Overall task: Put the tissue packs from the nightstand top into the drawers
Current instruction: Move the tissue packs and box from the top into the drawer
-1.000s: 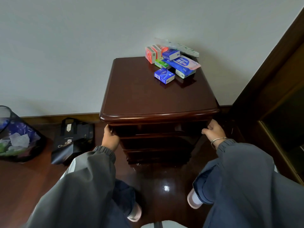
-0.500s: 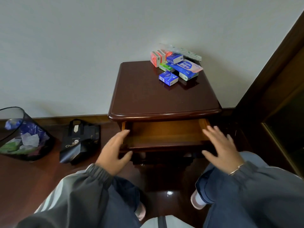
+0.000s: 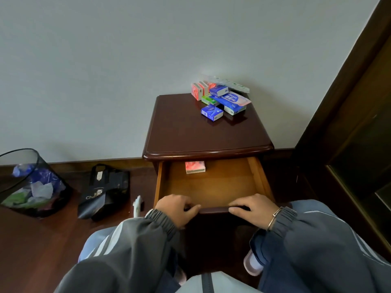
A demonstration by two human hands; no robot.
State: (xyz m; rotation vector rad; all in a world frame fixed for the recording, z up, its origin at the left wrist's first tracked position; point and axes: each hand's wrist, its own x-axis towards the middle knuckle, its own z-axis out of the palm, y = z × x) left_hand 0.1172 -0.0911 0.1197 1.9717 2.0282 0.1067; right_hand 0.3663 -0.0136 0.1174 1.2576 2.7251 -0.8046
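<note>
Left hand (image 3: 177, 210) and right hand (image 3: 251, 210) curl fingers (image 3: 193, 208) over the open drawer (image 3: 257, 176) front; red pack (image 3: 195, 167) inside.

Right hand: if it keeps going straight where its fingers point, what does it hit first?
The right hand points leftward along the drawer front, so it would likely meet the left hand first; both grip that same edge.

Home bedroom: wooden nightstand (image 3: 208, 134), wastebasket (image 3: 27, 182) on wood floor (image 3: 31, 250), plain wall (image 3: 105, 60).
</note>
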